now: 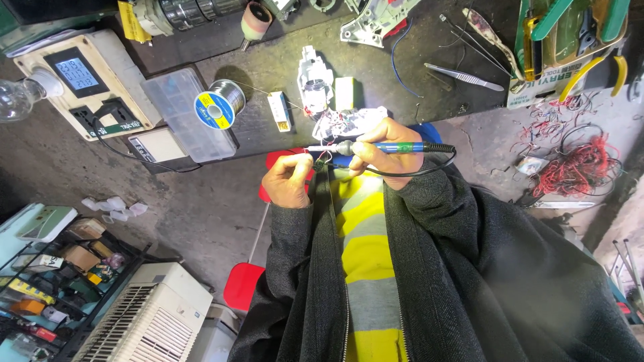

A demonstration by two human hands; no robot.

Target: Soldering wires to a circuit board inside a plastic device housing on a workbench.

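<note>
While right hand grips iron by its handle | left hand pinches small wired part at iron's tip | part likely light, fragile; hold by edges | solder spool well left of iron

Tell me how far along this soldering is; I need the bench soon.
Done: the white housing lies opened on the bench, and solder wire from the spool is pulled out beside it. In hand: the right hand holds the blue soldering iron with its tip at a small wired part pinched in the left hand. Left: the housing is still apart and loose wires lie unjoined.
</note>
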